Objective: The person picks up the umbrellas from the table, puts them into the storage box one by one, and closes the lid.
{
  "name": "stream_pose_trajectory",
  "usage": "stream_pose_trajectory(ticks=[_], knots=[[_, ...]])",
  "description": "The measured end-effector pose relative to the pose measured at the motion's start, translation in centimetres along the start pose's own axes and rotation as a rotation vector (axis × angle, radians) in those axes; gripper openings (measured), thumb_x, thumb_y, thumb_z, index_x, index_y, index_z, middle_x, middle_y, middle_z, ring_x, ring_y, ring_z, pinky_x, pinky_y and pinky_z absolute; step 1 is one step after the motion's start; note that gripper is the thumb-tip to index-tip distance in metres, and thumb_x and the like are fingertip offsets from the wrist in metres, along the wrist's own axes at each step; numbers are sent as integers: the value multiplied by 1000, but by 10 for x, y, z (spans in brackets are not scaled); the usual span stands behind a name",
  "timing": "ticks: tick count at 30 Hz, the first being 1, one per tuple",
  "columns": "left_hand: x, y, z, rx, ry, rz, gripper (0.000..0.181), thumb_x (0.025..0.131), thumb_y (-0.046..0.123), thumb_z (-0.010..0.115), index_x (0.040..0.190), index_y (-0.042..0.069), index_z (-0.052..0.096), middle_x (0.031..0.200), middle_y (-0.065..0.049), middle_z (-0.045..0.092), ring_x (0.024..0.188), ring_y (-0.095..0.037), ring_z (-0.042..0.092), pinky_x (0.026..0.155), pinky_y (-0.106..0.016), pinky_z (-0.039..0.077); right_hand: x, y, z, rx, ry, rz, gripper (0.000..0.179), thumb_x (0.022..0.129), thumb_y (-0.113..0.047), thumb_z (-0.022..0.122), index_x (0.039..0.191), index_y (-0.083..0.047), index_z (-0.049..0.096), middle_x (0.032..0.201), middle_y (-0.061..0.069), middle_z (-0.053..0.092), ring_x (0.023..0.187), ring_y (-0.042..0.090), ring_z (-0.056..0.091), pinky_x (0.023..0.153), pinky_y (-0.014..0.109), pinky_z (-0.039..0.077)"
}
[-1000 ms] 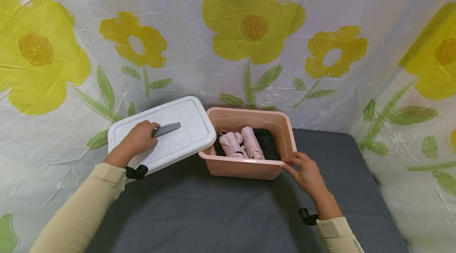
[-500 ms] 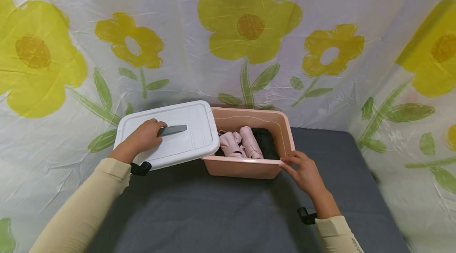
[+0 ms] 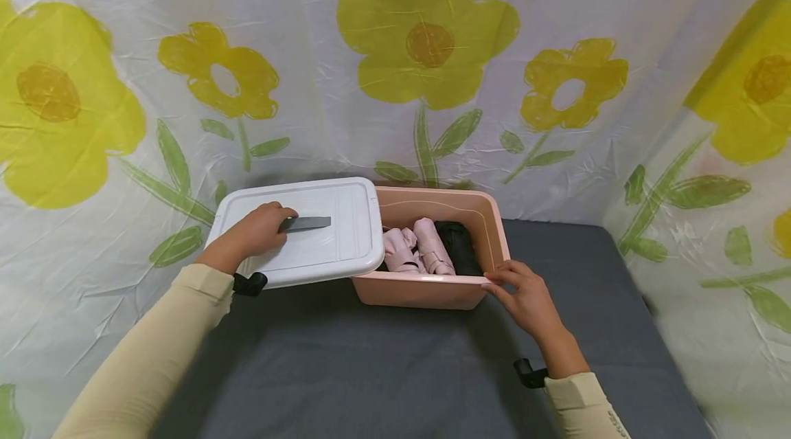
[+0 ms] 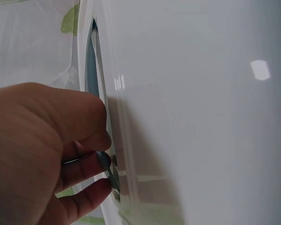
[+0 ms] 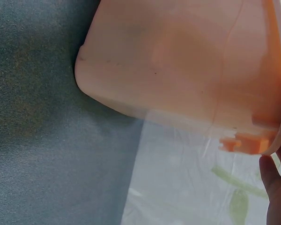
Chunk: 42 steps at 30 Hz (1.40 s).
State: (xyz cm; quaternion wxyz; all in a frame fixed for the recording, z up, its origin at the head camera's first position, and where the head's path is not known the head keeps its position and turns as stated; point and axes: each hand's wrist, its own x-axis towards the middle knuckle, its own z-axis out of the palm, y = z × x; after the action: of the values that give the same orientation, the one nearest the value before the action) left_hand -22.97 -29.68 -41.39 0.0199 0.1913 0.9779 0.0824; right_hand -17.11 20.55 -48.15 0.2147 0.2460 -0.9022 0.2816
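Observation:
My left hand point(image 3: 262, 229) grips the grey handle point(image 3: 315, 222) on top of a white plastic lid point(image 3: 334, 253). The lid is slightly slanted and covers the left end of a pink plastic bin point(image 3: 420, 293); whether it touches the rim I cannot tell. Curled fingers point(image 4: 86, 166) hook the handle in the left wrist view. At the bin's front right corner, my right hand point(image 3: 528, 301) pinches the rim between thumb and fingers. Inside lie two pink rolled bundles point(image 3: 435, 246), which look like folded umbrellas, and a black one point(image 3: 459, 250). The lid hides the bin's left part.
A dark grey cloth-covered table point(image 3: 383, 370) bears the bin. Behind and to both sides hangs a white curtain point(image 3: 321, 82) with yellow flowers, close to the back of the bin and lid.
My left hand has brought the lid rightward, covering more of the bin's left end, and its slant has lessened. The right hand keeps its hold on the rim.

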Motion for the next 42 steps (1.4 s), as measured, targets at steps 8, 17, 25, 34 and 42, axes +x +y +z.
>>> stream_pose_trajectory(ticks=[8, 17, 25, 34, 42], knots=[[10, 7, 0, 3, -21, 28, 41, 83, 1, 57, 123, -6, 60, 106, -22, 61, 96, -35, 57, 87, -49, 46, -1, 2, 2, 11, 16, -18, 21, 73, -15, 81, 93, -11, 77, 93, 2, 65, 88, 19, 62, 69, 38, 52], [19, 17, 0, -6, -31, 37, 41, 83, 1, 57, 124, -5, 60, 107, -21, 61, 95, -33, 57, 86, -47, 46, 0, 2, 2, 9, 12, -5, 22, 73, -16, 81, 94, -10, 78, 93, 2, 65, 87, 19, 61, 68, 38, 51], [27, 22, 5, -2, -40, 46, 42, 84, 1, 56, 125, -4, 60, 107, -20, 61, 95, -31, 57, 86, -46, 46, 0, 2, 3, 18, 16, -10, 21, 74, -16, 81, 93, -10, 78, 93, 2, 65, 86, 19, 61, 68, 39, 51], [34, 38, 6, -36, -47, 39, 42, 84, 2, 58, 126, -4, 60, 109, -20, 61, 97, -31, 57, 88, -46, 46, 0, 4, 3, 27, 22, -15, 20, 74, -14, 81, 93, -9, 77, 93, 2, 65, 85, 18, 61, 67, 36, 51], [42, 52, 8, -63, -50, 61, 43, 84, 2, 57, 127, -2, 59, 111, -20, 61, 98, -30, 57, 88, -45, 46, -1, 3, 4, 26, 22, -3, 20, 74, -16, 81, 93, -10, 77, 94, 2, 65, 87, 19, 61, 69, 38, 51]])
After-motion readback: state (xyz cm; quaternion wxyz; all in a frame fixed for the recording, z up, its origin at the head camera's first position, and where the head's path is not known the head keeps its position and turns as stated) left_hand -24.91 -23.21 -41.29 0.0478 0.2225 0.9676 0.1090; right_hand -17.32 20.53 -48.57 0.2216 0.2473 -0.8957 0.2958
